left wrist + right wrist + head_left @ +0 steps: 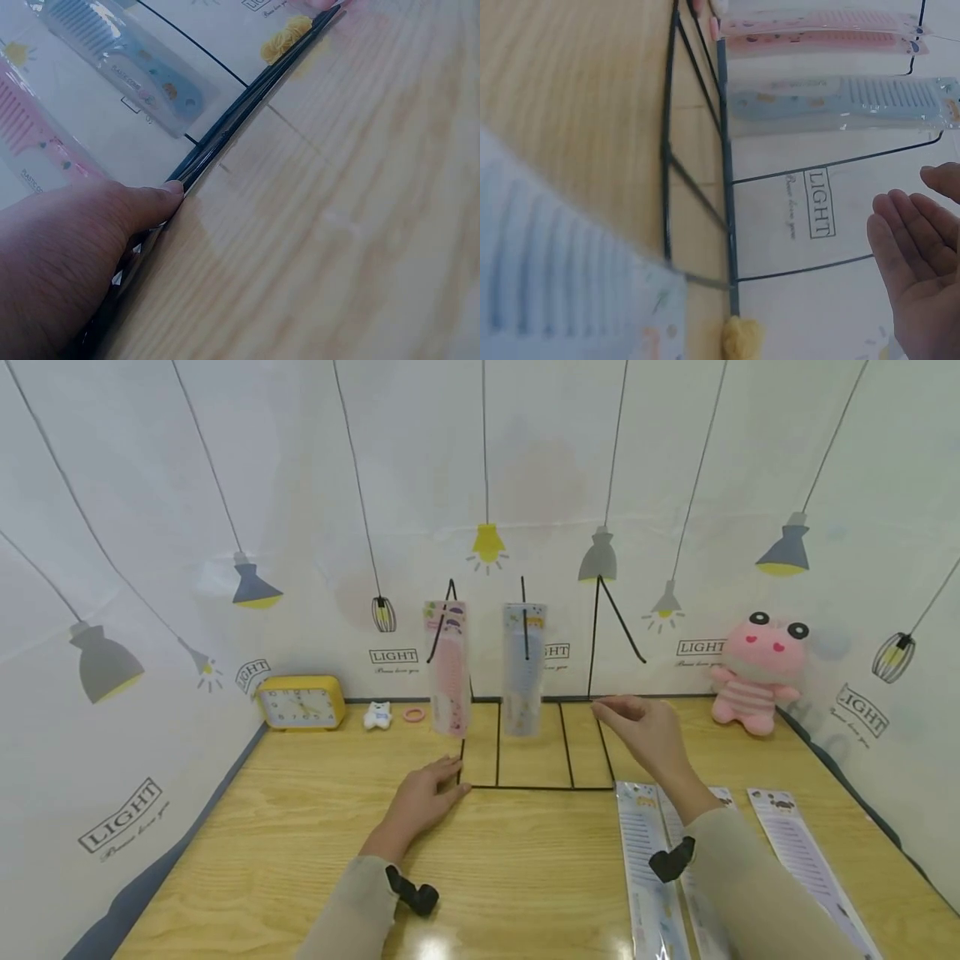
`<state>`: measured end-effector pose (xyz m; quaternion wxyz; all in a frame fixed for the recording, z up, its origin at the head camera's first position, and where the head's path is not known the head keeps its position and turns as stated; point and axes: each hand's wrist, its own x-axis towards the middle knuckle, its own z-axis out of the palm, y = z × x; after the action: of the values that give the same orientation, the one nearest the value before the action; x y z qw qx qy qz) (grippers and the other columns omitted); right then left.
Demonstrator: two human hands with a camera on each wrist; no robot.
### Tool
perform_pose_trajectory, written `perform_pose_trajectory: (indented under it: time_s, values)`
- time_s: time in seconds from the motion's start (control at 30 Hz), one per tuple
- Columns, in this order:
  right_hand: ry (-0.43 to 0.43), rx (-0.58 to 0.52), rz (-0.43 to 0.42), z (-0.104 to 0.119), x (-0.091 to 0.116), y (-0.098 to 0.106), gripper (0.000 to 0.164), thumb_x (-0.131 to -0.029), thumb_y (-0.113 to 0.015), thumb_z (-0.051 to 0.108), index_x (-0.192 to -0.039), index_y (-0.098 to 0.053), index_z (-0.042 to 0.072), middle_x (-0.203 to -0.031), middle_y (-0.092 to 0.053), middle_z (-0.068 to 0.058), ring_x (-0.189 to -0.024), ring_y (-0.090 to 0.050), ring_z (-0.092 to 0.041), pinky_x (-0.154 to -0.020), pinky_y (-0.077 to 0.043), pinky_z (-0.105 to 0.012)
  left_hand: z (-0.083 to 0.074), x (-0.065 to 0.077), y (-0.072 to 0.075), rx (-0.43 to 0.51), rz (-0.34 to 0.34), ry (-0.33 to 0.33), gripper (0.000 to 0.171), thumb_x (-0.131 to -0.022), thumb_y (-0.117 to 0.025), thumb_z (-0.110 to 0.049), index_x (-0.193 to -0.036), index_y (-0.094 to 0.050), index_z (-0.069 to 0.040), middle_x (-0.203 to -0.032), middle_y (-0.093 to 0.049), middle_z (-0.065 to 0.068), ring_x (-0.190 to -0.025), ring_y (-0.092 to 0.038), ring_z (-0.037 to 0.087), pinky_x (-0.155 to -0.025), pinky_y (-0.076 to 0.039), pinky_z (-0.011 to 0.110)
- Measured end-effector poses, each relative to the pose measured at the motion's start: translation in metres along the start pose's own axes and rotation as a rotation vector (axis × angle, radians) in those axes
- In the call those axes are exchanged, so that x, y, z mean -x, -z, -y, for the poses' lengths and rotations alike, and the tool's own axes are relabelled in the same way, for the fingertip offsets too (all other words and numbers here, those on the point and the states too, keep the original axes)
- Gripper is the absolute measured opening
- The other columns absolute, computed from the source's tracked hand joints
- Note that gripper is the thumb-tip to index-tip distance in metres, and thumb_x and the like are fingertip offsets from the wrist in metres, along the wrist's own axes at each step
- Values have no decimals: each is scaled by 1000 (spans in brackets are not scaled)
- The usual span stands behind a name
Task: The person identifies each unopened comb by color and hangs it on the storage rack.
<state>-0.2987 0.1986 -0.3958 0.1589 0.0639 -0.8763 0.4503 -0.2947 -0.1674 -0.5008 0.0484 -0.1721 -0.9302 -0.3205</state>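
Observation:
A black wire rack (pixel 536 788) stands on the table with hooked arms at the top. Pink packaged combs (pixel 448 672) hang from its left arm and a blue packaged comb (pixel 522 672) from the middle one; the right arm is bare. My left hand (pixel 422 802) holds the rack's front left base corner, thumb on the wire (pixel 169 191), its fingers mostly hidden in the left wrist view. Beside the rack's right side is my right hand (pixel 648 735), raised, its relaxed fingers (pixel 907 225) holding nothing and apart from the wires in the right wrist view.
Three packaged combs (pixel 651 860) lie at front right, one partly under my right forearm. A yellow clock (pixel 300 703), a small white bear (pixel 378 716) and a pink ring (pixel 414 715) sit at back left. A pink plush (pixel 757 672) stands at back right; a yellow lump (pixel 742 341) by the rack.

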Motion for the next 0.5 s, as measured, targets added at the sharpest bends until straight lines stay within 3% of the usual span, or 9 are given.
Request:
perform_pose_trajectory:
  time_s: [0.13, 0.33, 0.5]
  values:
    - [18, 12, 34, -13, 15, 7, 42, -94, -67, 51, -112, -78, 14, -108, -76, -4, -103, -69, -26, -86, -57, -47, 1, -1, 1, 0, 1, 7, 57, -98, -65, -45, -145, -56, -15, -150, -51, 0, -143, -41, 25, -118, -32, 50]
    - [98, 75, 136, -40, 45, 17, 38, -96, -68, 44, -119, -74, 14, -108, -76, -2, -94, -72, -20, -74, -59, -28, 1, -2, 0, -4, 1, 9, 57, -98, -64, -46, -146, -56, -16, -151, -50, 0, -143, -41, 25, -118, -31, 49]
    - [86, 102, 152, -74, 67, 25, 38, -97, -68, 40, -123, -71, 13, -113, -74, 0, -103, -70, -22, -80, -56, -22, 1, 0, 3, -1, 7, 10, 57, -98, -64, -45, -145, -56, -15, -151, -50, 1, -144, -40, 25, -119, -31, 49]
